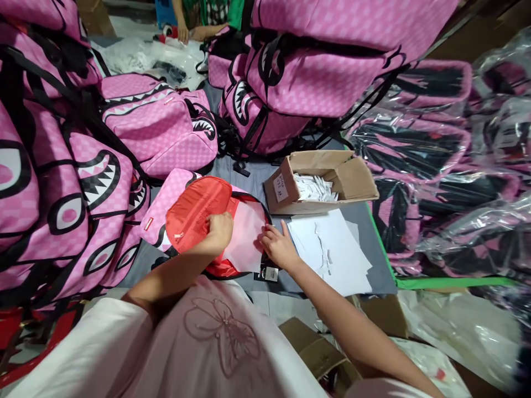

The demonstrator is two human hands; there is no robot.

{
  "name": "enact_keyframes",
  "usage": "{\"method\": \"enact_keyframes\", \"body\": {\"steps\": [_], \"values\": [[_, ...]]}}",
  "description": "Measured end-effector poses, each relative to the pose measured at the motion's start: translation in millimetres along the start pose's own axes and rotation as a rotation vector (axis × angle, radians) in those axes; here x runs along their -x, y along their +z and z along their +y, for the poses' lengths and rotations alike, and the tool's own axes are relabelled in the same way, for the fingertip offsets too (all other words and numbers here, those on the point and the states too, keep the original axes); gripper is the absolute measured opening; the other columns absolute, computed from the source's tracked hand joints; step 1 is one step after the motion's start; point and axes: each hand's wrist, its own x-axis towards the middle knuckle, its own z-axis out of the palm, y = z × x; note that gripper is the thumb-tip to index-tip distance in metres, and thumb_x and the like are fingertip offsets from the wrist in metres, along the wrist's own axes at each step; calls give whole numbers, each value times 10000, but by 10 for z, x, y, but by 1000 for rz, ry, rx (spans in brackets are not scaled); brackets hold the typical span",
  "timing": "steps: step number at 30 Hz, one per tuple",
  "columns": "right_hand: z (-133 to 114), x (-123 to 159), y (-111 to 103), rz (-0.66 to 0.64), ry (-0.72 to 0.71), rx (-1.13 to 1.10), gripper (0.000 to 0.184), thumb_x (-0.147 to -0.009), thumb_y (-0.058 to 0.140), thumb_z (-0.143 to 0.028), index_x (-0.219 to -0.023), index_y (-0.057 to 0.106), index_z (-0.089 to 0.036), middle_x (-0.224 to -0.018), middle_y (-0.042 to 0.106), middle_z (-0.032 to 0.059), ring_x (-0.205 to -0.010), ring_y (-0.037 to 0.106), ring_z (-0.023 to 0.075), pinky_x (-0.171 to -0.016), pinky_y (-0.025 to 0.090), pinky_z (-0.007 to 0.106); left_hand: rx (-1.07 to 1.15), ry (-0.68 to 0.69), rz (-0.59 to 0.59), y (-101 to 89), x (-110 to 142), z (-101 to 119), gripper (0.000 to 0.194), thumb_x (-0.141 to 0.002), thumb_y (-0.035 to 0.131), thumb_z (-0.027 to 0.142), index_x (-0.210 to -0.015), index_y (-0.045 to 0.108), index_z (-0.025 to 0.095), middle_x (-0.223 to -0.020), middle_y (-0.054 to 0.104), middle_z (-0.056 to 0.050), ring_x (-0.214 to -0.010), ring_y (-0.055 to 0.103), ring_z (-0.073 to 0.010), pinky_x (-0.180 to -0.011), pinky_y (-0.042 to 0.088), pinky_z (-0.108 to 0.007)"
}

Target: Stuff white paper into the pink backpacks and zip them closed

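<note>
A pink backpack lies unzipped in front of me, its red lining showing, with a mesh pocket on the folded-back panel. Inside the opening is a thin whitish sheet. My left hand is closed over the edge of the red lining; its fingertips are partly hidden. At the bag's right black edge, my right hand rests with its thumb apart from its fingers, touching the rim beside the sheet. Just below it hangs a small black-and-white tag.
A cardboard box of small white packets stands behind loose white paper sheets. Pink shark-mouth backpacks pile up left and behind. Plastic-wrapped bags are stacked right. Another person's hand shows across the table.
</note>
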Motion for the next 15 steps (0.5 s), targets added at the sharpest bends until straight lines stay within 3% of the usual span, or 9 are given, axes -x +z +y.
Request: {"method": "enact_keyframes", "body": {"steps": [2,4,6,8,12,15], "values": [[75,114,8,-27,-76,-2,344,-1011,403,-258,-953,728,-162,-1037,696,130,-1296,461,310,-1189,34,636,77,112,-29,114,59,118,341,-968,397,208,-1153,638,53,-1086,651,-246,-1133,588,-385,-1004,372,-585],[109,154,10,-52,-116,-4,351,-1008,428,-304,-922,738,-162,-1011,701,125,-1277,477,320,-1187,25,647,147,272,-121,183,201,139,323,-933,546,326,-1186,646,152,-1192,653,-152,-1187,571,-305,-1063,372,-443],[127,155,2,-58,-158,-19,334,-1001,451,-333,-964,739,-170,-1027,703,118,-1258,491,319,-1184,25,654,180,393,-230,233,334,110,472,-813,716,445,-1221,638,220,-1259,643,-86,-1195,570,-259,-1026,411,-340],[149,149,-9,-42,-191,-38,323,-1003,449,-341,-1083,714,-175,-1092,696,117,-1255,492,307,-1182,25,657,172,438,-307,285,395,96,543,-743,783,449,-1218,640,228,-1268,641,-86,-1175,580,-257,-977,440,-323],[228,196,-23,12,-225,-63,352,-1014,424,-373,-1156,670,-165,-1182,676,126,-1248,496,290,-1185,18,648,133,364,-346,374,322,167,114,-800,690,212,-913,703,203,-1009,707,-72,-994,638,-229,-886,451,-310],[273,291,-46,34,-253,-76,352,-1013,417,-384,-1090,684,-168,-1190,670,129,-1252,490,295,-1187,4,645,139,190,-272,362,251,183,127,-868,556,183,-915,674,179,-917,700,-80,-848,641,-214,-761,451,-308]]}}
